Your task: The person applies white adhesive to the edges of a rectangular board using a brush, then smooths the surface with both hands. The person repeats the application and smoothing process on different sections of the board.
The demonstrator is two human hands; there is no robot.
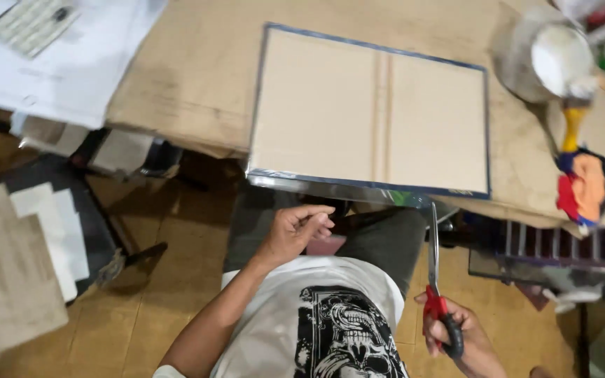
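My right hand (465,343) grips scissors (435,280) with red and black handles, blades closed and pointing up toward the near edge of a flat book cover. That cover (369,112) is two beige boards with a narrow spine strip, wrapped in shiny blue-silver paper at the rim, lying on a brown cardboard-covered table (190,77). My left hand (297,227) hovers below the cover's near edge over my lap, fingers curled loosely with nothing clearly in them.
A white glue tub (551,59) with a stick sits at the table's back right, next to a colourful figure (584,185). White papers (57,56) lie at the back left. Board sheets (15,259) are stacked on the floor at left. A slatted rack (561,245) stands right.
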